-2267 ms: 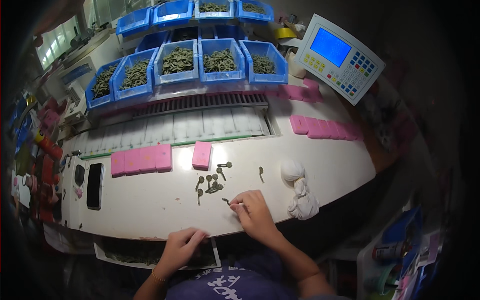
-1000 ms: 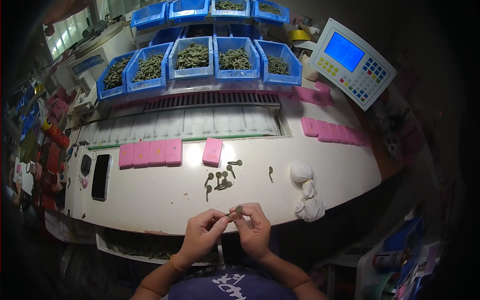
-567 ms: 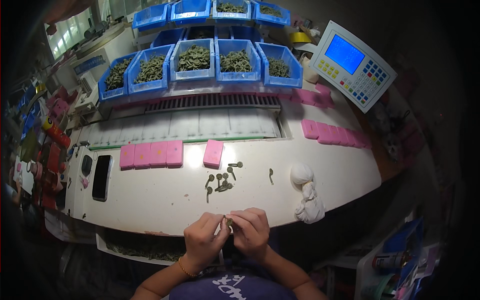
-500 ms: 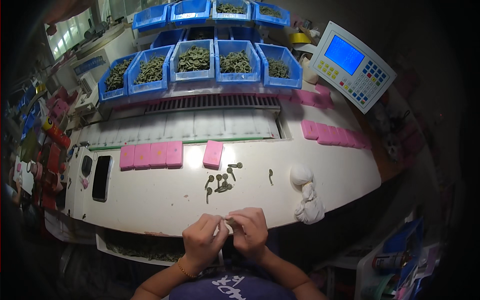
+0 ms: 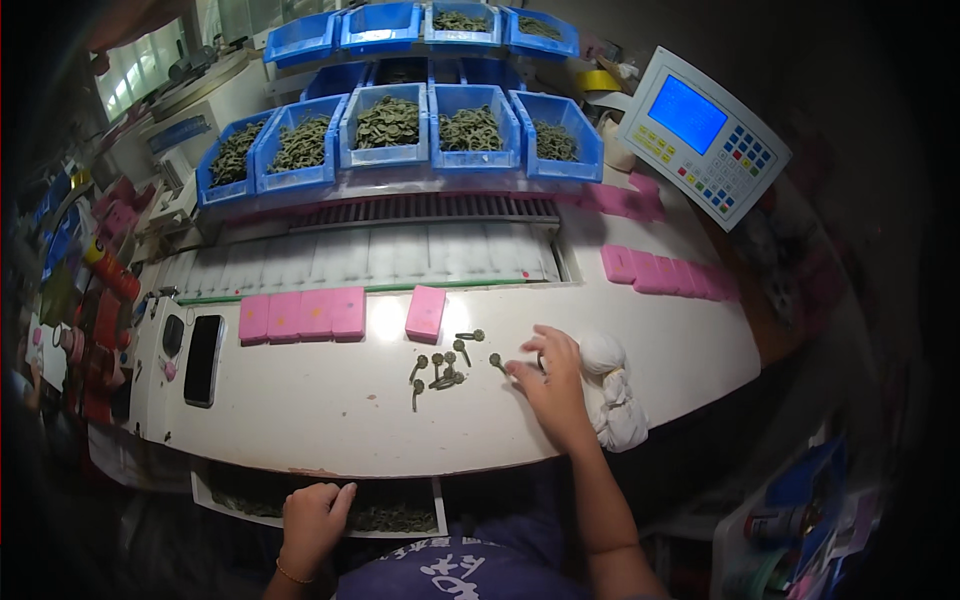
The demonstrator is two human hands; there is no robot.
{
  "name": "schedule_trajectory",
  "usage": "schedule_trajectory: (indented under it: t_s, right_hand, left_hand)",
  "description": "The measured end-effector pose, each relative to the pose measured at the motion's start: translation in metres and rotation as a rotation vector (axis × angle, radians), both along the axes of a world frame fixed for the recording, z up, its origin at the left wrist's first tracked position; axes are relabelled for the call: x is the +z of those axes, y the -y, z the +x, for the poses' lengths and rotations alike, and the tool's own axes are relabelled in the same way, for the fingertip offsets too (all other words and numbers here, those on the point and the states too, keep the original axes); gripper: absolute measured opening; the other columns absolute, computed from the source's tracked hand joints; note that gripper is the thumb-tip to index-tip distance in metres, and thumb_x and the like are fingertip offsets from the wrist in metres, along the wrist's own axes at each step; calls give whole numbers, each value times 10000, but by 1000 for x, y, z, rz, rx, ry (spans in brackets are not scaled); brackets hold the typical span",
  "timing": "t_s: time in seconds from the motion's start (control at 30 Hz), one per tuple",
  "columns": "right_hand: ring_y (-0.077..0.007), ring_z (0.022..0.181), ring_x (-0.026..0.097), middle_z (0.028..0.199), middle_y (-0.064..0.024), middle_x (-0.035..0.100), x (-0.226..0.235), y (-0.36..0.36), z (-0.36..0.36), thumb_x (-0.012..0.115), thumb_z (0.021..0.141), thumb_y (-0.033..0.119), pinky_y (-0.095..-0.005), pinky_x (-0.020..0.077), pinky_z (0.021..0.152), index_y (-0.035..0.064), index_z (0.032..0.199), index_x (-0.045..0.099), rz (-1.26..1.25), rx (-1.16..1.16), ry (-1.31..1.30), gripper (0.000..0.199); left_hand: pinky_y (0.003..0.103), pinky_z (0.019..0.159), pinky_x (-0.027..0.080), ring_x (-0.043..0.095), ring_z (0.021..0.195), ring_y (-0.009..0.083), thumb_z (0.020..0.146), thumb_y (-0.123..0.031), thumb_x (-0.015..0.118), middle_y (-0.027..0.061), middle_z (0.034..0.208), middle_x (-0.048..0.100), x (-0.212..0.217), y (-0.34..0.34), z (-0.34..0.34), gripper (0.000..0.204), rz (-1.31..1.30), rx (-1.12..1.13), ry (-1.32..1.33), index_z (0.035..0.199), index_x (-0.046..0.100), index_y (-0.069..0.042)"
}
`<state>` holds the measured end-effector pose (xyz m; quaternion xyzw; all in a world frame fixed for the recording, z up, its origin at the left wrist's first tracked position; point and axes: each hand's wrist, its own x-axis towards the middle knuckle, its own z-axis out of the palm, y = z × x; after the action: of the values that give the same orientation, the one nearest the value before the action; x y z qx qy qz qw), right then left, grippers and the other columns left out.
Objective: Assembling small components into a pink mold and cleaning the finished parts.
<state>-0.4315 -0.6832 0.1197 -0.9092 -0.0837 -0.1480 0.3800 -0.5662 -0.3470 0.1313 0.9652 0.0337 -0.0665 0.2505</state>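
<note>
My right hand (image 5: 548,382) lies on the white table (image 5: 330,420) with its fingers spread, next to a white cloth bundle (image 5: 612,398). Its fingertips are at a small dark green part (image 5: 496,360), and a loose cluster of the same parts (image 5: 440,368) lies just to its left. Whether a piece is pinched under the fingers cannot be made out. My left hand (image 5: 313,516) is low at the table's front edge, resting on the rim of a shallow tray (image 5: 400,518) of green parts, fingers loosely extended.
A row of pink blocks (image 5: 300,315), a single pink block (image 5: 427,312) and another pink row (image 5: 662,272) lie on the table. A black phone (image 5: 203,346) is at the left. Blue bins (image 5: 385,125) of green parts and a control panel (image 5: 702,132) stand behind.
Both hands were together at the front edge working a small piece. Now my right hand has reached forward to the parts by the cloth, and my left has dropped to the tray.
</note>
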Motion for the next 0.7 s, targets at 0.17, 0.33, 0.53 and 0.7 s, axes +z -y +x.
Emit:
schedule_trajectory:
  t_s: [0.17, 0.33, 0.53, 0.7]
  right_hand:
    - [-391, 1363, 377, 1393, -228, 489, -20, -12, 19, 724, 871, 348, -455, 334, 1117, -37, 1323, 478, -103, -13, 42, 642]
    - [-378, 1258, 454, 1308, -209, 529, -11, -66, 24, 741, 836, 351, -449, 364, 1080, -13, 1249, 568, -13, 205, 48, 577]
    - [-336, 1140, 504, 1142, -130, 589, 0, -98, 11, 731, 827, 247, -431, 411, 1010, 53, 1078, 683, 20, 325, 124, 321]
    - [-333, 1097, 551, 1105, -112, 600, -22, -101, -20, 727, 828, 140, -455, 428, 1003, 85, 1009, 710, 36, 466, 139, 190]
  left_hand:
    - [320, 711, 546, 690, 791, 199, 1035, -237, 509, 143, 925, 711, -24, 15, 5, 332, -1027, 98, -613, 1053, 673, 51]
    - [443, 1067, 459, 556, 1246, 361, 1044, -196, 419, 276, 1360, 531, -50, 52, 17, 431, -1634, 255, -968, 1327, 469, 125]
    - [467, 1213, 286, 351, 1435, 360, 1018, -114, 328, 266, 1484, 405, -48, 83, 26, 433, -2000, 475, -1166, 1350, 419, 149]
    - [528, 1214, 253, 359, 1423, 372, 1020, -145, 344, 259, 1478, 411, -61, 98, 24, 444, -2086, 504, -1182, 1397, 402, 83]
